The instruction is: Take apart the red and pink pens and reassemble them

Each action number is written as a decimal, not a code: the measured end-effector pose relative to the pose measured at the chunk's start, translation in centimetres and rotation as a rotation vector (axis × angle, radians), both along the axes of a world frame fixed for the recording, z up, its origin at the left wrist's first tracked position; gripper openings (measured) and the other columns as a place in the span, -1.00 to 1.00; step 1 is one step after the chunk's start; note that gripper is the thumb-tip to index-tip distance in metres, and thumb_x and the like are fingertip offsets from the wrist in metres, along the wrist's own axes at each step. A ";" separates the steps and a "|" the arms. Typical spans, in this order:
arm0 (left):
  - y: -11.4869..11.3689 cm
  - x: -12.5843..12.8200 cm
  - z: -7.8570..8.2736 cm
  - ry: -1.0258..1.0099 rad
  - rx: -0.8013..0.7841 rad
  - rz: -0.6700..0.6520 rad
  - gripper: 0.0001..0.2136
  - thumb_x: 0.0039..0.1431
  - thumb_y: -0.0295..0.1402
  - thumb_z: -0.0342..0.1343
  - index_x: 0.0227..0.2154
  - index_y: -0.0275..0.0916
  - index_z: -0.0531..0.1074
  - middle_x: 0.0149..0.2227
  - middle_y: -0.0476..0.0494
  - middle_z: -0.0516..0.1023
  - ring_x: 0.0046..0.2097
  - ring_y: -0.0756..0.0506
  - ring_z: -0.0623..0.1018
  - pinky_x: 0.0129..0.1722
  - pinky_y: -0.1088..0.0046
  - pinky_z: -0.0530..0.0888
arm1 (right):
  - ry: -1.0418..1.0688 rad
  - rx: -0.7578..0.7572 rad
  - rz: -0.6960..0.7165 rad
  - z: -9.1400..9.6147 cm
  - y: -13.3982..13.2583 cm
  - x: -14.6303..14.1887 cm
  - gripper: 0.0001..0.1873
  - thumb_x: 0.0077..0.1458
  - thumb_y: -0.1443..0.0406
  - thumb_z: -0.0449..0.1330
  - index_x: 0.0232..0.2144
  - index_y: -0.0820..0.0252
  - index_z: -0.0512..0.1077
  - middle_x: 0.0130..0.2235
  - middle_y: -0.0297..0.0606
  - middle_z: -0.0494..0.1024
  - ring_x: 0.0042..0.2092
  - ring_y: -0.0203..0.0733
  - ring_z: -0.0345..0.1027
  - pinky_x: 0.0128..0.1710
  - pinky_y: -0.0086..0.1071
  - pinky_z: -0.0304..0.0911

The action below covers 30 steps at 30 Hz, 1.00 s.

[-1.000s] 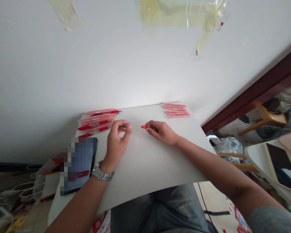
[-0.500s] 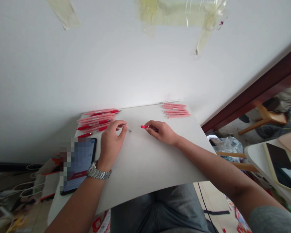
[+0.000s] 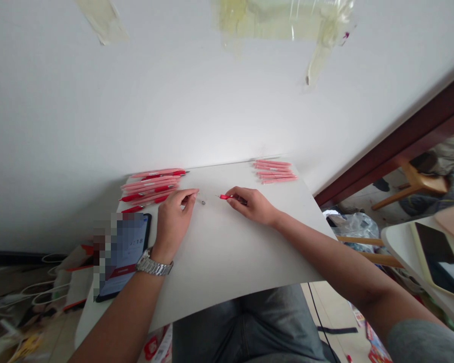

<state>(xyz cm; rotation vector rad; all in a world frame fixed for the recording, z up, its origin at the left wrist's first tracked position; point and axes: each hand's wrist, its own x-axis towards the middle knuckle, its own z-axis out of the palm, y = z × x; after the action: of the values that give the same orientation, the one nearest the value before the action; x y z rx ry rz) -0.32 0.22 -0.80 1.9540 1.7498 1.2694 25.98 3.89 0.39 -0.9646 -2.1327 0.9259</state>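
My right hand [image 3: 252, 205] is closed around a red pen [image 3: 224, 197], whose thin tip points left toward my other hand. Opposite it, my left hand [image 3: 176, 212] has its thumb and forefinger pinched together. What lies in that pinch is too small to make out. A small clear and grey piece [image 3: 203, 202] shows just right of my left thumb; I cannot tell whether the hand touches it. Behind my left hand lies a pile of pink and red pens [image 3: 151, 186]. At the far right of the table is a smaller group of pink pens [image 3: 274, 171].
A phone or tablet [image 3: 123, 264] with a lit screen lies at the table's left, by my watch [image 3: 154, 264]. The white table [image 3: 227, 257] meets a taped wall [image 3: 196, 101] at the back. To the right stand a chair [image 3: 419, 176] and another white surface [image 3: 397, 234].
My left hand has shifted slightly left, and its finger and thumb look closer together. The right hand holds the red pen in nearly the same place.
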 end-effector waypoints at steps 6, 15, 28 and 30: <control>0.1 0.0 -0.2 -0.022 -0.029 0.008 -0.81 0.39 -0.22 0.16 -0.09 -0.14 0.61 -0.10 -0.15 0.72 -0.13 -0.18 0.70 -0.01 0.22 0.61 | 0.000 0.010 -0.004 0.0 0.0 0.0 -0.71 0.40 0.12 0.14 -0.05 0.17 0.54 -0.35 -0.35 0.49 -0.39 -0.31 0.18 -0.30 -0.40 0.12; 0.1 -0.1 -0.3 0.001 -0.041 -0.001 -0.88 0.36 -0.24 0.19 -0.19 -0.12 0.58 -0.17 -0.11 0.70 -0.15 -0.17 0.67 -0.03 0.23 0.58 | -0.001 0.020 -0.001 -0.1 0.0 -0.1 -0.71 0.40 0.14 0.14 -0.04 0.17 0.54 -0.34 -0.34 0.51 -0.39 -0.31 0.19 -0.29 -0.40 0.13; 0.3 -0.3 -0.5 0.084 -0.052 -0.034 -0.88 0.32 -0.29 0.20 -0.25 -0.14 0.62 -0.17 -0.15 0.63 -0.19 -0.16 0.61 -0.05 0.23 0.57 | 0.000 0.015 0.008 -0.2 0.0 -0.1 -0.71 0.41 0.15 0.15 -0.01 0.17 0.54 -0.32 -0.34 0.51 -0.39 -0.32 0.19 -0.29 -0.41 0.13; 0.2 -0.2 -0.3 0.101 -0.071 -0.034 -0.88 0.33 -0.30 0.18 -0.24 -0.15 0.62 -0.17 -0.15 0.62 -0.18 -0.17 0.61 -0.04 0.23 0.57 | 0.000 0.014 0.010 -0.3 0.0 0.0 -0.71 0.41 0.15 0.14 -0.02 0.18 0.54 -0.33 -0.34 0.51 -0.39 -0.32 0.19 -0.29 -0.41 0.13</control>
<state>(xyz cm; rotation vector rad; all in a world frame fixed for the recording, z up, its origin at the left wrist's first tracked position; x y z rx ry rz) -0.52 0.44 -1.08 2.0313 1.7739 1.1007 25.93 3.92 0.14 -0.9479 -2.1425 0.9144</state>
